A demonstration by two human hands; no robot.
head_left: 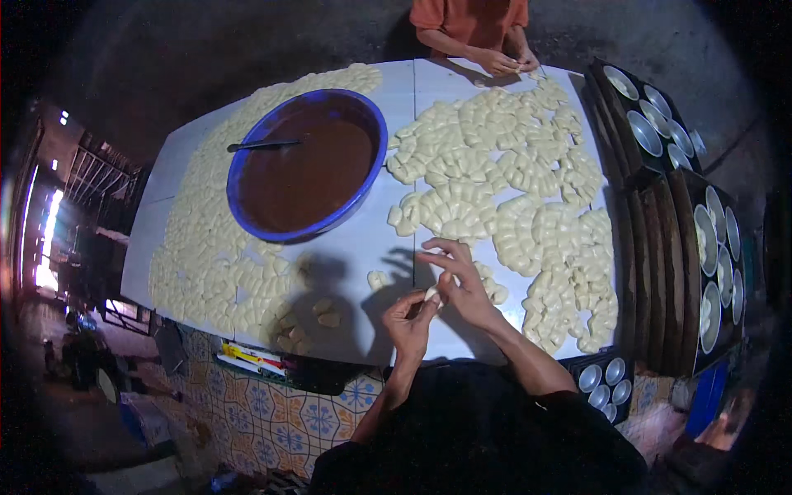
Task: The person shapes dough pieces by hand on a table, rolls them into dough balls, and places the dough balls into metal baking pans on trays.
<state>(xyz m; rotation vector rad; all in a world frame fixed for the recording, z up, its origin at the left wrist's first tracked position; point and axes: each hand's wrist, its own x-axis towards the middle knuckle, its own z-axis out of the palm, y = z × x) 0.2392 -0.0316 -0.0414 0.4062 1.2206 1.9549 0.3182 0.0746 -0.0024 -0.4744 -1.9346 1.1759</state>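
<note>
My left hand (410, 328) pinches a small piece of pale dough (431, 294) near the table's front edge. My right hand (462, 293) meets it there, its thumb at the dough and its upper fingers stretched out. Many pale, segmented dough pieces (536, 239) lie spread over the white tabletop (414, 91) to the right and beyond my hands. A broad band of smaller pieces (198, 239) covers the left side, and a few loose lumps (379, 279) sit just left of my hands.
A blue basin (367, 190) of brown liquid, a dark utensil (247, 146) in it, stands left of centre. Dark trays with round metal tins (705, 239) are stacked along the right; more tins (615, 371) sit below the front-right edge. A co-worker (466, 25) handles dough at the far edge.
</note>
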